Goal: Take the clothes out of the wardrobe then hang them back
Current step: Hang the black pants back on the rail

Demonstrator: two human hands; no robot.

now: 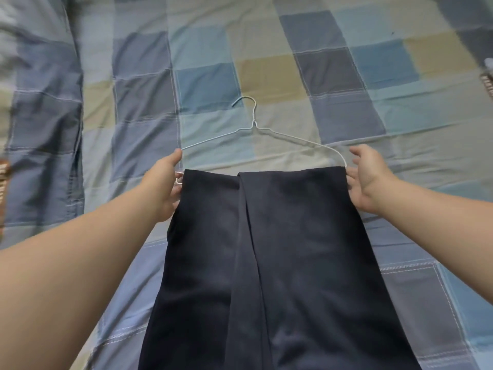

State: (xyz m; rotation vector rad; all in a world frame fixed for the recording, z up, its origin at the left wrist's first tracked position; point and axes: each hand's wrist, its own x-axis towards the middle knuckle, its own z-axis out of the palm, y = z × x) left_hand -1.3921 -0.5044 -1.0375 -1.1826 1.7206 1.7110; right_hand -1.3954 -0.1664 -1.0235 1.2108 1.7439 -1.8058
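Dark navy trousers [266, 249] lie folded over the bottom bar of a white wire hanger [254, 124], flat on the bed with the hook pointing away from me. My left hand [165, 182] grips the hanger's left corner, thumb on the upper wire and fingers curled under the trousers' edge. At the hanger's right corner, my right hand [365, 177] has its thumb spread upward and its fingertips touching the trousers' right edge. The trouser legs run toward me and out of the bottom of the frame.
A patchwork bedcover [333, 76] in blue, grey and beige squares fills the view. A bunched fold of the cover [45, 124] rises along the left. A brown patterned object [486, 84] shows at the right edge. No wardrobe is in sight.
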